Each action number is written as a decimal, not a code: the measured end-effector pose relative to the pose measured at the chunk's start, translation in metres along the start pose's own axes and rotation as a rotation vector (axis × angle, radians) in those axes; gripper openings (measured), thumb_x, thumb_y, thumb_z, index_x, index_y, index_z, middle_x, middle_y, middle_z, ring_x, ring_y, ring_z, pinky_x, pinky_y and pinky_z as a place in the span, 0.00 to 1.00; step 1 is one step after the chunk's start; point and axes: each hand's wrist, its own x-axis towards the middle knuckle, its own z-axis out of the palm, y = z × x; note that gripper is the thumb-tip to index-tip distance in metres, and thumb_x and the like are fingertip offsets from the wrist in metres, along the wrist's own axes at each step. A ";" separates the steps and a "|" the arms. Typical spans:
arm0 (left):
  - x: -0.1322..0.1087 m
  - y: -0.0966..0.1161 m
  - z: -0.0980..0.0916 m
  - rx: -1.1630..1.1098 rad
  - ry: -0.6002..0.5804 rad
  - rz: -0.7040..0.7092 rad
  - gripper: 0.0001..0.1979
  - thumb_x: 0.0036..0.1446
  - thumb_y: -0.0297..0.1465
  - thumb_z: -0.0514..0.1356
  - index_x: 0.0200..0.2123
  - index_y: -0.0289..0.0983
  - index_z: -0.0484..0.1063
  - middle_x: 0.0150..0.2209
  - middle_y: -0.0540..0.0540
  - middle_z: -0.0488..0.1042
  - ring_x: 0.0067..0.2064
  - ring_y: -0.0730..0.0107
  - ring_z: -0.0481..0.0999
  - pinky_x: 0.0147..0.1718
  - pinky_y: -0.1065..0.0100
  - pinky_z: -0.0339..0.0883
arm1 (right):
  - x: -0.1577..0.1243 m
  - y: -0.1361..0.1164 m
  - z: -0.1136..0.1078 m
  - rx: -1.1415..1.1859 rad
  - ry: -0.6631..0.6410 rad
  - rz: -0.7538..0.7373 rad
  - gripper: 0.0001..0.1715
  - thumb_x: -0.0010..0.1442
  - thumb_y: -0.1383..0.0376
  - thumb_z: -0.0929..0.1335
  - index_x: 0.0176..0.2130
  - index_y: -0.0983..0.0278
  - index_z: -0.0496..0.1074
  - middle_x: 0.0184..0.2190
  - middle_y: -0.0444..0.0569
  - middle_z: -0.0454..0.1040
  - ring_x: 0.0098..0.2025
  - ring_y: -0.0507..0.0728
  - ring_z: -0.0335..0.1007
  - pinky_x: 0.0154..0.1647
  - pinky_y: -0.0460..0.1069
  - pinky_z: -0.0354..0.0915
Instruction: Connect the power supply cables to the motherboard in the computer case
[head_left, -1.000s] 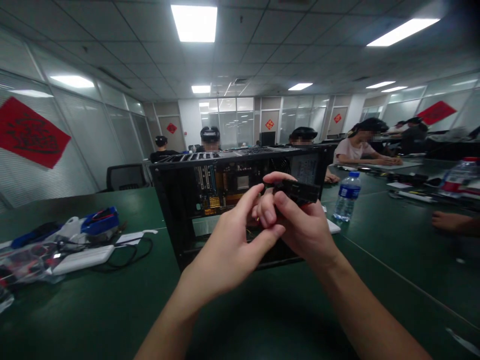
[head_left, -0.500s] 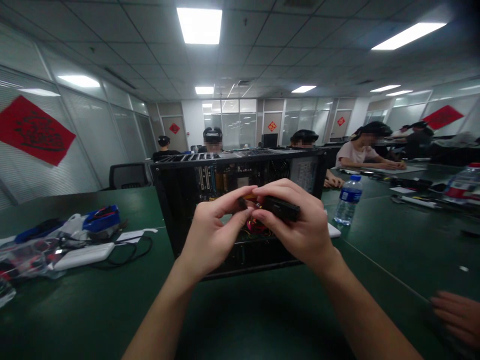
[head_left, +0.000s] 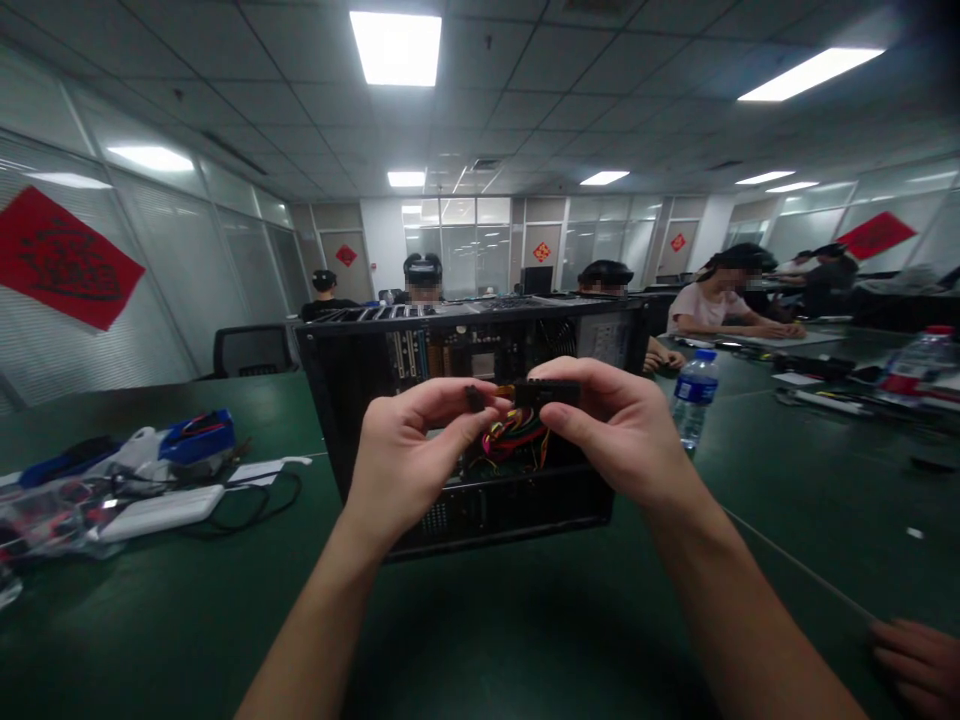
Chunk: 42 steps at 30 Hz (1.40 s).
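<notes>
Black connector (head_left: 551,392) being pinched in the right hand (head_left: 615,440), left hand (head_left: 405,450) pinching a smaller plug (head_left: 474,397) just beside it, both hovering before the open computer case (head_left: 352,400) on the green table (head_left: 187,620)

A bottle (head_left: 694,398) stood just right of the right hand (head_left: 615,440); a blue pouch (head_left: 196,440) and a white box (head_left: 161,510) lay well left of the left hand (head_left: 401,460).

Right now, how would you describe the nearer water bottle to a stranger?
Start at the open black computer case standing on the green table. Just past its right end, beyond the right hand, stands a clear water bottle. Its blue label sets it apart from the red-labelled bottle farther right.
</notes>
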 end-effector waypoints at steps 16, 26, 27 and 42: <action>0.003 -0.011 -0.009 0.161 -0.019 0.055 0.15 0.59 0.35 0.67 0.48 0.38 0.81 0.35 0.46 0.82 0.36 0.66 0.81 0.40 0.67 0.77 | 0.002 0.031 -0.008 0.014 0.034 -0.010 0.14 0.61 0.55 0.74 0.45 0.60 0.80 0.39 0.48 0.81 0.38 0.56 0.79 0.40 0.49 0.78; -0.004 0.006 0.005 0.259 -0.036 0.240 0.12 0.58 0.31 0.68 0.46 0.40 0.82 0.39 0.45 0.82 0.38 0.66 0.80 0.38 0.70 0.75 | -0.003 0.003 0.003 -0.009 0.029 -0.087 0.10 0.58 0.57 0.76 0.40 0.58 0.81 0.36 0.48 0.80 0.37 0.57 0.78 0.36 0.50 0.78; -0.004 0.005 0.005 0.267 -0.036 0.244 0.12 0.58 0.31 0.67 0.46 0.40 0.82 0.39 0.45 0.82 0.38 0.67 0.80 0.38 0.71 0.75 | -0.003 0.005 0.002 -0.006 0.027 -0.089 0.10 0.58 0.58 0.76 0.40 0.58 0.81 0.36 0.48 0.80 0.38 0.57 0.78 0.37 0.50 0.78; 0.001 -0.003 0.003 0.418 -0.090 0.233 0.17 0.61 0.32 0.64 0.53 0.36 0.78 0.41 0.44 0.79 0.41 0.68 0.78 0.41 0.71 0.71 | 0.000 0.025 0.007 0.049 0.084 0.003 0.12 0.58 0.56 0.76 0.41 0.58 0.82 0.39 0.47 0.82 0.40 0.58 0.80 0.43 0.52 0.78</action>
